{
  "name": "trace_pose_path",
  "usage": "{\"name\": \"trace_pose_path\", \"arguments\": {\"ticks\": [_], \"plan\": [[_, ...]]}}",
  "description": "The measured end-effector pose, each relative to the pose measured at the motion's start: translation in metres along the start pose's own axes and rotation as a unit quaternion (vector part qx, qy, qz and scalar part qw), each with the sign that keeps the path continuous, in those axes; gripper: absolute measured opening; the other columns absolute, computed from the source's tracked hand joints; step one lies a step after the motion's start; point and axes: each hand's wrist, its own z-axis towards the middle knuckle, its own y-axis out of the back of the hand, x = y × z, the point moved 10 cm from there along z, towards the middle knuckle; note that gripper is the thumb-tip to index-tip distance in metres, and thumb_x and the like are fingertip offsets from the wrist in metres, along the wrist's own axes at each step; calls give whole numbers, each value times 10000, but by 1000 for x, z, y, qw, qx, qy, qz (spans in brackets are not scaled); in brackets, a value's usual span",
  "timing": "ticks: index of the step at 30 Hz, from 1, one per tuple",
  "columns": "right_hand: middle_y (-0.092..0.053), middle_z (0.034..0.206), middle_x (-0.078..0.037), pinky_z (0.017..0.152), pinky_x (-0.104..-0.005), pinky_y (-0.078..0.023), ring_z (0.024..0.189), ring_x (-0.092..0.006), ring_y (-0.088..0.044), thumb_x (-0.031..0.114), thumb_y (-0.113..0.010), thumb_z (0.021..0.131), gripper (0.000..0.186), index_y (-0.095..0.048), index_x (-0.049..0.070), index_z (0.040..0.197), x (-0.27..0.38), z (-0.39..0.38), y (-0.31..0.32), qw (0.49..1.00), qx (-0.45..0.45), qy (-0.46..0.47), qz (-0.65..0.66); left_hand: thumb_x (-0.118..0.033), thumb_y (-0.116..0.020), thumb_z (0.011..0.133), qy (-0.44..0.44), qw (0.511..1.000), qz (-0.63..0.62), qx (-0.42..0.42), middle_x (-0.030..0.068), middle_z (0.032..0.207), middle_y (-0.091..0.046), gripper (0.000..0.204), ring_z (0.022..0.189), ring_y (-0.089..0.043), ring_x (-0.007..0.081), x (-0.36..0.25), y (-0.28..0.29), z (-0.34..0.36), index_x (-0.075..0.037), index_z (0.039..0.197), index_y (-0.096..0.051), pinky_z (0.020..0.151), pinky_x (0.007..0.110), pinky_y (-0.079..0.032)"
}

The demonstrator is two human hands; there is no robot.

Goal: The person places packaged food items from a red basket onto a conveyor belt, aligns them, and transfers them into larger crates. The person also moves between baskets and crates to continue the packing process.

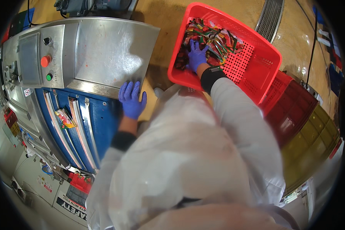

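My left hand (pixel 132 99), in a purple glove, has its fingers spread at the lower edge of a steel worktop (pixel 107 53), holding nothing. My right hand (pixel 197 55), also gloved purple, reaches into a red perforated basket (pixel 271 67) with fingers apart on a loose heap of shiny multicoloured packets (pixel 214 36); its fingertips are partly hidden among them. Left of my body, the blue bed (pixel 105 126) of a steel machine has metal bars along it, and one packet (pixel 65 118) lies across them.
A control panel (pixel 46 57) with red and green buttons adjoins the worktop. Dark red (pixel 289 113) and olive-yellow (pixel 314 147) crates stand at the right. A floor drain (pixel 269 21) runs past the basket, with cables beside it. A red crate (pixel 80 180) sits at lower left.
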Motion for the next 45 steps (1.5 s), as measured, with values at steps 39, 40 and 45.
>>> {"name": "trace_pose_path", "arguments": {"ticks": [39, 40, 45], "plan": [[-562, 774, -94, 580, -277, -431, 626, -133, -494, 63, -405, 917, 400, -487, -29, 1298, -2, -198, 122, 861, -197, 88, 460, -119, -655, 761, 137, 947, -260, -132, 154, 1228, -486, 472, 1155, -454, 354, 65, 100, -44, -143, 1221, -553, 999, 454, -365], [-546, 763, -57, 557, -252, -412, 612, -89, -456, 80, -404, 939, 395, -473, -29, 1312, 19, -202, 126, 833, -179, 91, 515, -112, -654, 761, 151, 937, -275, -152, 159, 1229, -483, 477, 1151, -453, 356, 78, 119, -58, -138, 1225, -547, 999, 452, -365], [-582, 874, -1, 559, -212, -423, 660, -61, -486, 300, -420, 987, 399, -502, 26, 1265, 210, -247, 225, 769, -188, 252, 556, -58, -649, 746, 223, 932, -199, -203, 161, 1233, -484, 489, 1155, -446, 354, 158, 212, -164, -120, 1217, -538, 1001, 439, -369]]}}
